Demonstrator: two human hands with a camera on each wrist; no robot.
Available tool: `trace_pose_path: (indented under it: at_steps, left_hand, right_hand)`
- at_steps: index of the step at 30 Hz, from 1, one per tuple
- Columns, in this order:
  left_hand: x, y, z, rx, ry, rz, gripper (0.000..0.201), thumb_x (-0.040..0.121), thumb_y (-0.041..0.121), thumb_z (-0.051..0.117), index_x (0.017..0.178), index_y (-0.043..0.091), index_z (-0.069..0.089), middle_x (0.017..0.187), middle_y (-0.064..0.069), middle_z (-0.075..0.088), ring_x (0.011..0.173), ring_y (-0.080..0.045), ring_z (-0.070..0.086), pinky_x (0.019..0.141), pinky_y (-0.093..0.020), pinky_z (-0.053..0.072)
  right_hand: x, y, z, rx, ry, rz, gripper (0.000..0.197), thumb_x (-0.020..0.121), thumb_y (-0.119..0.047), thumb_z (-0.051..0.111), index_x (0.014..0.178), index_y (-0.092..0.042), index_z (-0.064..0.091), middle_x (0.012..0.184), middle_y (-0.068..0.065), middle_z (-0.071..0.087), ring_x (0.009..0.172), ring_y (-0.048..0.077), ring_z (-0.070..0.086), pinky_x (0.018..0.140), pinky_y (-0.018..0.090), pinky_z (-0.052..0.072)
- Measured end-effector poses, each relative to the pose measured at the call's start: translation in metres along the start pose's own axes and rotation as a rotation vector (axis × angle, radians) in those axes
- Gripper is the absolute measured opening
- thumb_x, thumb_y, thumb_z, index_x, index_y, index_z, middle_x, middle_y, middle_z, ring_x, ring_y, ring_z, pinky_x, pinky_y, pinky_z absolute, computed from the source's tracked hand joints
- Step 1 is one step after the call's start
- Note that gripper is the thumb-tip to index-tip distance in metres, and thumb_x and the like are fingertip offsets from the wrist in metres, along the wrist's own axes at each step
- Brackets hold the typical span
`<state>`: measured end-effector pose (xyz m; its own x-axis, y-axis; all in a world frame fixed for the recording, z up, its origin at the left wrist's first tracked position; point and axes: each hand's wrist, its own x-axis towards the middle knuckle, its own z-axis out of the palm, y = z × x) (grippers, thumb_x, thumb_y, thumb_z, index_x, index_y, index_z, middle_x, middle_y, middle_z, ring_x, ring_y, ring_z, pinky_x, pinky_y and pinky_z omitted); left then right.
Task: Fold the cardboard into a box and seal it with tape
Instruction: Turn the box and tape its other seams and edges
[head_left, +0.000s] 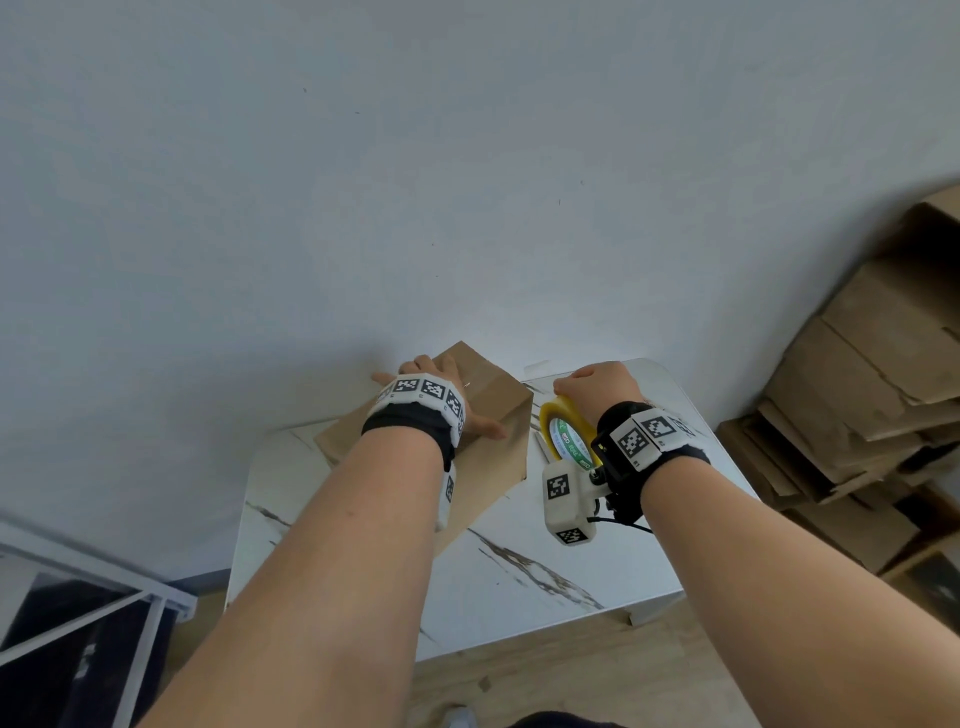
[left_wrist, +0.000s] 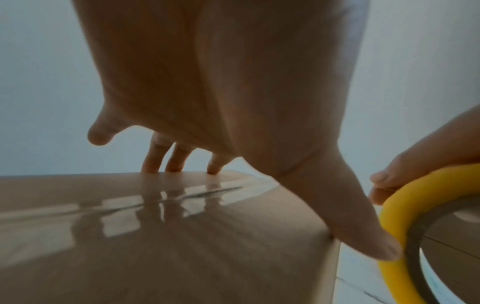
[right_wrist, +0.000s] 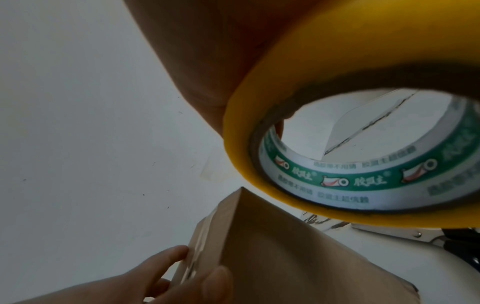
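Observation:
A brown cardboard box (head_left: 493, 400) stands folded on the white marble table (head_left: 519, 561), with glossy clear tape along its top seam (left_wrist: 161, 203). My left hand (head_left: 441, 395) lies flat on the box top (left_wrist: 182, 257), fingers spread and fingertips (left_wrist: 179, 162) pressing near the far edge, thumb at the right edge. My right hand (head_left: 597, 387) grips a yellow tape roll (head_left: 563, 434) just right of the box; its green and white core label (right_wrist: 363, 179) faces the right wrist camera. The box corner (right_wrist: 259, 236) sits below the roll.
Scissors (right_wrist: 428, 238) lie on the table under the roll, partly hidden. A stack of flattened cardboard (head_left: 872, 395) leans at the right. A white metal frame (head_left: 104, 613) stands at lower left. A plain white wall (head_left: 415, 182) rises behind the table.

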<state>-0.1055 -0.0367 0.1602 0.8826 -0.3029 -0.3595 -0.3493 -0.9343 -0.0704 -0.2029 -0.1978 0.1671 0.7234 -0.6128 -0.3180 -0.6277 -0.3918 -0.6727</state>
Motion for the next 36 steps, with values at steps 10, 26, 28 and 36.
trace_pose_path:
  at_steps: [10,26,28,36]
  left_hand:
    - [-0.018,0.036,-0.032,-0.628,0.112,0.182,0.046,0.076,0.048,0.070,0.115,0.024,0.065,0.122,0.003,0.064,0.111,-0.017,0.060,0.099,-0.037,0.047]
    - [-0.003,0.075,-0.042,-0.707,0.097,0.113,0.026,0.088,0.028,0.059,0.094,0.005,0.071,0.102,-0.011,0.072,0.092,-0.029,0.066,0.075,-0.030,0.049]
    - [0.003,0.070,-0.042,-0.693,0.137,0.081,0.029,0.089,0.029,0.057,0.092,0.004,0.070,0.103,-0.013,0.071,0.090,-0.032,0.064,0.072,-0.028,0.044]
    - [0.018,0.049,-0.047,-0.724,0.206,0.030,0.034,0.091,0.031,0.059,0.102,0.002,0.072,0.108,-0.013,0.071,0.100,-0.032,0.065,0.082,-0.032,0.048]
  right_hand:
    - [-0.013,0.000,-0.014,0.057,0.030,-0.085,0.023,0.086,-0.022,0.062,0.095,-0.004,0.074,0.103,0.015,0.071,0.100,0.032,0.064,0.085,0.038,0.054]
    - [-0.008,0.028,-0.043,0.113,-0.138,0.072,0.055,0.083,-0.062,0.057,0.085,-0.008,0.066,0.069,0.006,0.067,0.060,0.019,0.060,0.069,0.032,0.051]
    - [-0.008,0.030,-0.045,0.239,-0.207,0.049,0.052,0.080,-0.061,0.062,0.085,-0.010,0.068,0.076,0.008,0.071,0.064,0.021,0.063,0.078,0.037,0.054]
    - [-0.009,0.022,-0.046,0.351,-0.197,0.026,0.034,0.089,-0.039,0.062,0.098,-0.007,0.059,0.064,0.006,0.070,0.070,0.024,0.064,0.082,0.033,0.050]
